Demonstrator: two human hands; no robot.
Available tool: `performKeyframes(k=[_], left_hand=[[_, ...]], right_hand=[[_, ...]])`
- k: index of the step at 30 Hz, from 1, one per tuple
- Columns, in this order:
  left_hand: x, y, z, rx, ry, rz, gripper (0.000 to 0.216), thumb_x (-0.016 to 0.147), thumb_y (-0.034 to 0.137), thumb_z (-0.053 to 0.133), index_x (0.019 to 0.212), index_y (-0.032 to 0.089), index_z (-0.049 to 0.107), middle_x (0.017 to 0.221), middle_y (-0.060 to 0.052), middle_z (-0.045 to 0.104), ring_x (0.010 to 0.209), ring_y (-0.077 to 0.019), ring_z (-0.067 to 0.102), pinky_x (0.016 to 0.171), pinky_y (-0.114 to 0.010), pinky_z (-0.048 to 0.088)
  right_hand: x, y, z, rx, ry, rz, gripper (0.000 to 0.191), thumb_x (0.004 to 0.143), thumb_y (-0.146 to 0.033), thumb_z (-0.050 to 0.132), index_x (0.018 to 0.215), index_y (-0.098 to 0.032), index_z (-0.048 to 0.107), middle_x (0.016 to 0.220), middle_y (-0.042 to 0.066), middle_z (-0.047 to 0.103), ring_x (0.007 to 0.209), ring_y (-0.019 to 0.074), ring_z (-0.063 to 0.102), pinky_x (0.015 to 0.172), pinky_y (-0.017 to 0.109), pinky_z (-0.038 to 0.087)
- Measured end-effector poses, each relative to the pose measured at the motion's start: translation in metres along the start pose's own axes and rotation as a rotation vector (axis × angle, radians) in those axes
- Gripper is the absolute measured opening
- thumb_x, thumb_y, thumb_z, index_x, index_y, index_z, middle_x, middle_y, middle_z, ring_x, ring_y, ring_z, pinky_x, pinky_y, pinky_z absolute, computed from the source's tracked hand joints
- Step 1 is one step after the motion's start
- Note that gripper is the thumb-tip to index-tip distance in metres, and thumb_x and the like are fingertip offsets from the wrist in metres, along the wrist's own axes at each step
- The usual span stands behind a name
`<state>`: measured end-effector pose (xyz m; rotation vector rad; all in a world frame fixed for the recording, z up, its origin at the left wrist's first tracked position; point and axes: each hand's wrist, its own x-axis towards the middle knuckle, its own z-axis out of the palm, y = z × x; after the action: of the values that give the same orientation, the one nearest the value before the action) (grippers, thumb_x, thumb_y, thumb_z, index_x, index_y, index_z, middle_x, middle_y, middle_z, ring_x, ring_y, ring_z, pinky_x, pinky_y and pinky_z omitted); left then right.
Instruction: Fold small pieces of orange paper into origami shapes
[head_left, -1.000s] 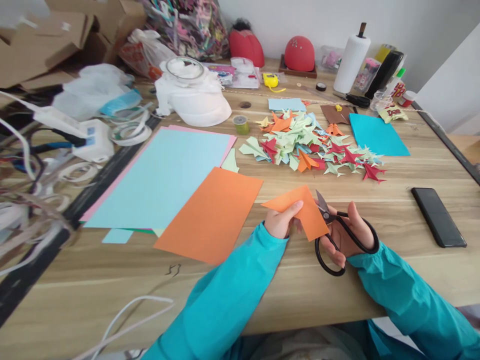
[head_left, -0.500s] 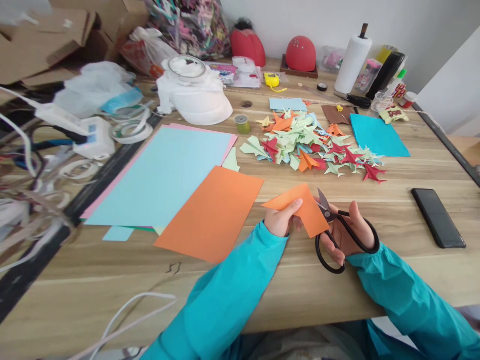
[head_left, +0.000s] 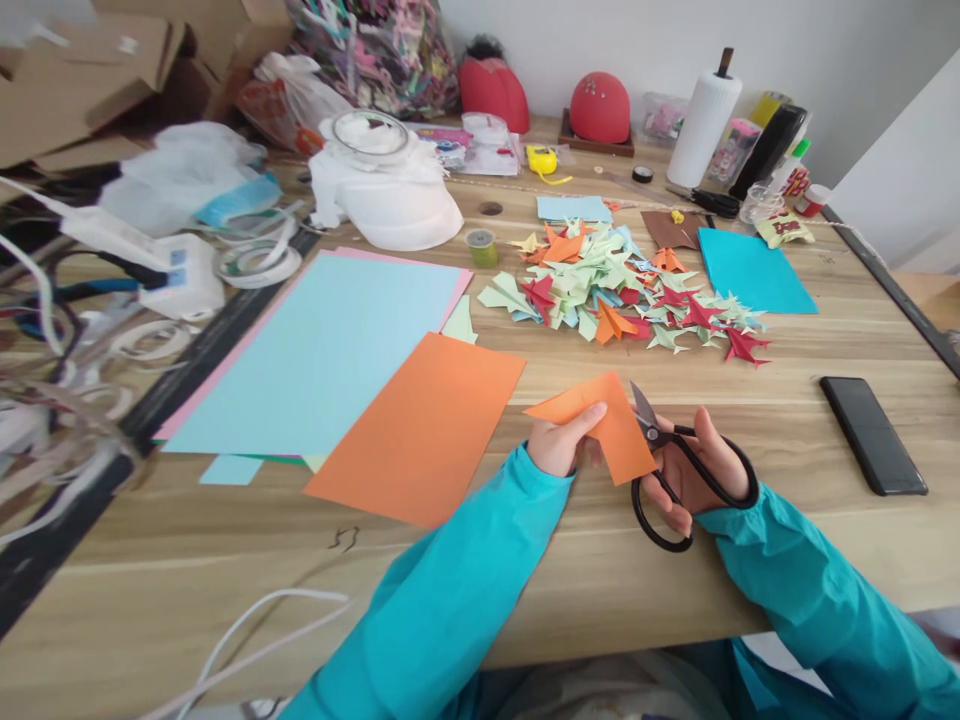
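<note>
My left hand (head_left: 564, 438) pinches a piece of orange paper (head_left: 624, 435) between thumb and fingers, above the front of the table. The paper is bent, with one flap slanting down to the right. My right hand (head_left: 701, 470) has its fingers through the black handles of a pair of scissors (head_left: 660, 435). Their blades point up and away, parted, right by the paper's right edge; whether they touch it I cannot tell. A larger orange sheet (head_left: 424, 430) lies left of my left hand, partly over a light blue sheet (head_left: 307, 350) stacked on pink and green ones.
Behind my hands spreads a heap of folded paper shapes (head_left: 600, 280) in green, red and orange. A phone (head_left: 874, 435) lies at the right. Farther back are a turquoise square (head_left: 754, 270), a thread spool (head_left: 482, 248) and a white cap (head_left: 405, 205). Cables (head_left: 82, 350) crowd the left.
The orange paper's lower flap has tipped slightly downward in my left hand. The scissors keep nearly the same place, and the whole view has shifted a little.
</note>
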<state>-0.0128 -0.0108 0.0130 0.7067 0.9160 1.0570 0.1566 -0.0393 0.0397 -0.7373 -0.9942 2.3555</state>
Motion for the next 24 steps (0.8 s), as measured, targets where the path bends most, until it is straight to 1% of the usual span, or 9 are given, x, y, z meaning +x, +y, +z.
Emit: performKeyframes(k=[3,7,9,12,15,19,21,24], left_hand=[[-0.0022,0.0012,0.0014,0.037,-0.026,0.016,0.034,0.063,0.040,0.065,0.078,0.010,0.065,0.060,-0.006,0.063,0.041,-0.0119,0.052,0.032,-0.022,0.036],[-0.0028,0.0022,0.0028,0.015,-0.019,0.025,0.038,0.062,0.041,0.066,0.081,0.008,0.064,0.062,-0.006,0.064,0.041,-0.0117,0.051,0.031,-0.022,0.036],[-0.0023,0.0025,0.0026,-0.017,0.000,0.014,0.039,0.062,0.040,0.066,0.083,0.008,0.063,0.059,-0.005,0.063,0.041,-0.0114,0.051,0.031,-0.022,0.036],[-0.0017,0.0032,0.0019,-0.053,0.037,0.006,0.037,0.062,0.039,0.067,0.080,0.008,0.061,0.054,-0.002,0.060,0.039,-0.0099,0.050,0.032,-0.021,0.036],[-0.0015,0.0031,0.0015,-0.063,0.054,0.009,0.037,0.061,0.039,0.068,0.079,0.008,0.060,0.056,-0.003,0.060,0.039,-0.0100,0.050,0.031,-0.020,0.036],[-0.0012,0.0000,0.0019,-0.050,-0.008,-0.007,0.040,0.061,0.039,0.067,0.084,0.007,0.062,0.064,-0.007,0.064,0.043,-0.0120,0.053,0.030,-0.020,0.035],[-0.0011,-0.0021,0.0021,-0.034,-0.037,-0.021,0.041,0.061,0.040,0.067,0.086,0.007,0.064,0.065,-0.008,0.065,0.042,-0.0121,0.053,0.031,-0.020,0.035],[-0.0010,-0.0043,0.0021,-0.020,-0.040,-0.033,0.042,0.060,0.041,0.067,0.086,0.008,0.065,0.061,-0.007,0.064,0.040,-0.0122,0.052,0.031,-0.021,0.035]], right_hand=[[-0.0001,0.0003,-0.0015,-0.001,-0.005,0.017,0.083,0.071,-0.070,-0.012,0.135,-0.023,0.012,0.056,-0.001,0.056,0.031,0.0085,0.044,0.033,0.018,0.031],[0.0013,-0.0019,0.0010,0.017,0.007,-0.035,0.081,0.072,-0.069,-0.011,0.137,-0.023,0.005,0.057,-0.001,0.056,0.031,0.0089,0.044,0.031,0.018,0.030],[0.0018,-0.0033,0.0022,0.022,0.020,-0.054,0.079,0.073,-0.068,-0.011,0.137,-0.023,0.005,0.057,-0.001,0.056,0.031,0.0094,0.045,0.031,0.018,0.030],[0.0015,-0.0047,0.0027,0.022,0.022,-0.051,0.079,0.073,-0.069,-0.010,0.137,-0.024,0.005,0.058,0.000,0.057,0.032,0.0103,0.046,0.031,0.018,0.032],[0.0008,-0.0045,0.0025,0.020,0.024,-0.048,0.080,0.074,-0.070,-0.007,0.137,-0.023,0.009,0.058,0.000,0.057,0.033,0.0101,0.046,0.032,0.018,0.032],[0.0008,-0.0030,0.0017,0.021,0.021,-0.030,0.080,0.074,-0.070,-0.005,0.135,-0.022,0.017,0.056,-0.001,0.056,0.034,0.0098,0.045,0.033,0.018,0.032],[0.0011,-0.0025,0.0008,0.013,0.015,-0.023,0.081,0.073,-0.070,-0.006,0.135,-0.023,0.016,0.056,-0.001,0.056,0.033,0.0098,0.044,0.033,0.019,0.032],[0.0013,-0.0021,-0.0004,-0.005,0.012,-0.012,0.081,0.072,-0.070,-0.010,0.135,-0.023,0.014,0.056,0.000,0.057,0.032,0.0098,0.044,0.033,0.019,0.032]])
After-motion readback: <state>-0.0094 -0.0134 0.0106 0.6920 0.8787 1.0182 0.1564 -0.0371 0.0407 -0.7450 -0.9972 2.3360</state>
